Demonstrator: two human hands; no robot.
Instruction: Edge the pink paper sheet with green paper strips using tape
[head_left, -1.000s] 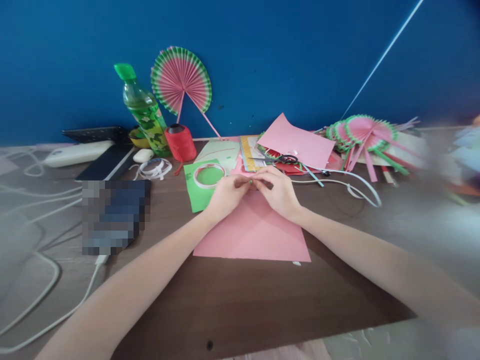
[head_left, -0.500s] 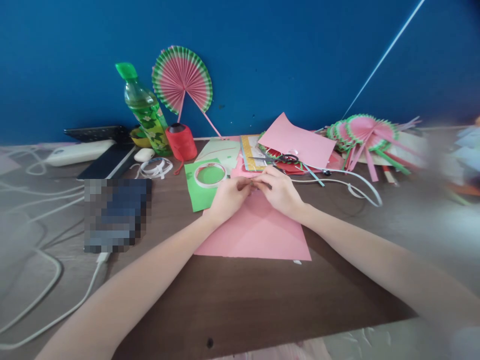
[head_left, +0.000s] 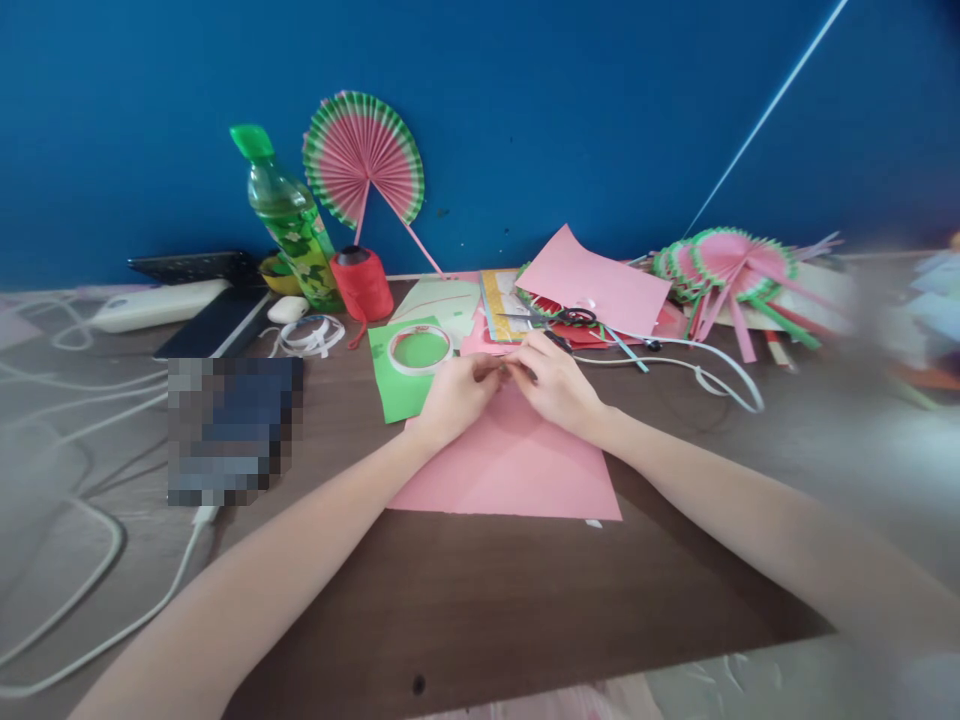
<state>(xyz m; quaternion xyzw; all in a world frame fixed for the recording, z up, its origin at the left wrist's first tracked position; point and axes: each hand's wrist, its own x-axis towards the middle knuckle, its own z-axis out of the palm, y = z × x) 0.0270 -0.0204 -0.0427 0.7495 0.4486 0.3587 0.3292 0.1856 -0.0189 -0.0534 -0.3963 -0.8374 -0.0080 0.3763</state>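
Flat pink rectangular paper sheet: centre of frame, beneath the hands. Left hand and right hand: thumb and fingers pinched closed, tips meeting; held item indiscernible. White ring-shaped tape roll: left of centre, on green paper.

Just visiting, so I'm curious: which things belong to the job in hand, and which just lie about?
In the job, apparently: pink sheet beneath left hand and right hand; probably tape roll, scissors.

Just lying about, probably: bottle, red cylinder, white cable.
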